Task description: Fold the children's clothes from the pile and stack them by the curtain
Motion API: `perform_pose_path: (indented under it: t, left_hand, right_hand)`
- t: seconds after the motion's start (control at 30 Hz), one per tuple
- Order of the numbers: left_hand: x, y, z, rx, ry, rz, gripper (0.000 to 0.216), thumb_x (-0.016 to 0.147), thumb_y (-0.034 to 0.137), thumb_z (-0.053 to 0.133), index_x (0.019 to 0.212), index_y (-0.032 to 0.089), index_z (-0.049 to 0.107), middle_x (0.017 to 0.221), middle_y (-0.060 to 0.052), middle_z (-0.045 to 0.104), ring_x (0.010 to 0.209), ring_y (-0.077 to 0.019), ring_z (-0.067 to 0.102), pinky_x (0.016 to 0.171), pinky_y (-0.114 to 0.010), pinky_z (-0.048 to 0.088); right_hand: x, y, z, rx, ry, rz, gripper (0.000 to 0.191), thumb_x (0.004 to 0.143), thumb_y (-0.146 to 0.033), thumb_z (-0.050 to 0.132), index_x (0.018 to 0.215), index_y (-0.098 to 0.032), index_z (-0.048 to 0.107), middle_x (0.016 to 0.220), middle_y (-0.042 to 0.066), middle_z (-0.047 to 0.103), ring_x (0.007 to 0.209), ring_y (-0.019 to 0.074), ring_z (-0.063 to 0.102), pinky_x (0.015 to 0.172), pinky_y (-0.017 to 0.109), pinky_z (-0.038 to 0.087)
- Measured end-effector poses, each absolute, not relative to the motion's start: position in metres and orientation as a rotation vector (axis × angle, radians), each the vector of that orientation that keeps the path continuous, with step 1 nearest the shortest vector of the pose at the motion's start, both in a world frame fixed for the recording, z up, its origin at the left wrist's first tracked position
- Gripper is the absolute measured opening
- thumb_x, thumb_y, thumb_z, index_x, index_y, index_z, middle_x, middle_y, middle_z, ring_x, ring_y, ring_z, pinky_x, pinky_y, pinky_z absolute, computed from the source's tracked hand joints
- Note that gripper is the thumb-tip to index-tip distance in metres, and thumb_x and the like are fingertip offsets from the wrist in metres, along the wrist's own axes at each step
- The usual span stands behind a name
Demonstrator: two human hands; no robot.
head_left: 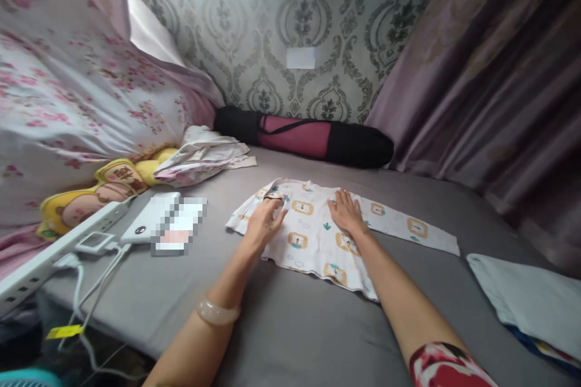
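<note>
A small white long-sleeved shirt [313,226] with an orange and green print lies spread on the grey bed sheet. One sleeve stretches to the right; on the left, the cloth is bunched near the shoulder. My left hand [265,220] rests at that left shoulder, its fingers bent over the fabric and the thumb held apart from them. The fingertips are partly hidden. My right hand [345,212] lies flat on the shirt near the right shoulder, fingers stretched out.
At the right edge lies folded pale cloth [531,296]. A black and maroon bag [295,135] lies along the wall. To the left are a white power strip [86,235] with cables, a white device [152,217], a yellow plush toy [77,205] and crumpled clothing [204,154].
</note>
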State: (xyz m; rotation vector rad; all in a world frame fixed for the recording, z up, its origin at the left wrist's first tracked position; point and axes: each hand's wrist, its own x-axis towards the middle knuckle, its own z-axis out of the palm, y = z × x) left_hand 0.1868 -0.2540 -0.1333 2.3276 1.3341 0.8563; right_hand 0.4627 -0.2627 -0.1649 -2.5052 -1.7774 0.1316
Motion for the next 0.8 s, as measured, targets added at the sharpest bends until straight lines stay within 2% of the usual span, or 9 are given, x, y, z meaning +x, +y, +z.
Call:
perform_pose_path:
  t: [0.07,0.17,0.27,0.33,0.4,0.53,0.6,0.8]
  left_hand:
    - [0.171,-0.247,-0.130,2.305,1.614,0.822,0.022,0.090,0.033,0.053,0.105,0.018,0.060,0.105,-0.009,0.062,0.101,-0.0227,0.057,0.090,-0.033,0.044]
    - [0.154,-0.243,-0.128,2.244,1.913,0.586,0.032,0.086,0.041,0.058,0.106,0.016,0.058,0.108,-0.013,0.059,0.107,-0.0274,0.053,0.089,-0.036,0.042]
    - [0.148,-0.243,-0.125,2.191,1.973,0.316,0.043,0.083,0.050,0.058,0.106,0.014,0.057,0.114,-0.016,0.057,0.109,-0.0312,0.052,0.090,-0.039,0.040]
    - [0.149,-0.244,-0.124,2.186,1.969,0.245,0.045,0.082,0.050,0.058,0.108,0.013,0.056,0.117,-0.017,0.057,0.111,-0.0328,0.052,0.092,-0.041,0.040]
    - [0.149,-0.245,-0.123,2.187,1.976,0.234,0.043,0.082,0.047,0.056,0.109,0.013,0.056,0.118,-0.018,0.057,0.112,-0.0334,0.052,0.092,-0.042,0.040]
    - [0.149,-0.245,-0.124,2.213,1.979,0.225,0.028,0.085,0.030,0.048,0.107,0.015,0.058,0.116,-0.017,0.058,0.111,-0.0317,0.053,0.091,-0.041,0.042]
    - [0.148,-0.245,-0.124,2.233,1.985,0.210,0.028,0.084,0.021,0.044,0.107,0.014,0.058,0.115,-0.017,0.058,0.110,-0.0310,0.053,0.090,-0.041,0.042]
    - [0.146,-0.246,-0.122,2.247,1.950,0.184,0.032,0.081,0.010,0.041,0.107,0.015,0.060,0.114,-0.016,0.058,0.108,-0.0296,0.053,0.090,-0.040,0.042]
  right_hand:
    - [0.464,-0.260,-0.163,-2.517,-1.782,0.157,0.064,0.098,-0.044,0.014,0.152,-0.010,0.019,0.160,0.009,0.010,0.146,0.0227,0.007,0.117,0.048,0.008]
    - [0.460,-0.258,-0.156,-2.545,-1.764,0.186,0.063,0.098,-0.042,0.019,0.150,-0.008,0.024,0.159,0.012,0.014,0.145,0.0263,0.012,0.115,0.051,0.014]
    - [0.443,-0.255,-0.148,-2.460,-1.804,-0.015,0.053,0.096,-0.028,0.029,0.144,-0.008,0.037,0.152,0.016,0.033,0.139,0.0278,0.027,0.113,0.048,0.017]
    - [0.425,-0.250,-0.146,-2.305,-1.893,-0.130,0.047,0.094,-0.019,0.030,0.137,-0.010,0.045,0.142,0.015,0.046,0.131,0.0250,0.038,0.111,0.042,0.020]
    - [0.405,-0.241,-0.145,-2.165,-1.984,-0.118,0.044,0.094,-0.016,0.028,0.132,-0.012,0.050,0.134,0.013,0.054,0.126,0.0222,0.044,0.108,0.035,0.024]
    - [0.371,-0.216,-0.147,-2.079,-2.073,0.004,0.038,0.095,-0.015,0.028,0.123,-0.015,0.056,0.129,0.011,0.056,0.121,0.0209,0.046,0.105,0.032,0.026]
    - [0.362,-0.204,-0.148,-2.091,-2.084,0.042,0.036,0.096,-0.017,0.030,0.119,-0.015,0.058,0.128,0.012,0.056,0.119,0.0215,0.047,0.104,0.031,0.027]
    - [0.349,-0.187,-0.149,-2.151,-1.948,0.045,0.040,0.098,-0.030,0.034,0.134,-0.022,0.051,0.137,0.010,0.049,0.123,0.0247,0.042,0.102,0.035,0.028]
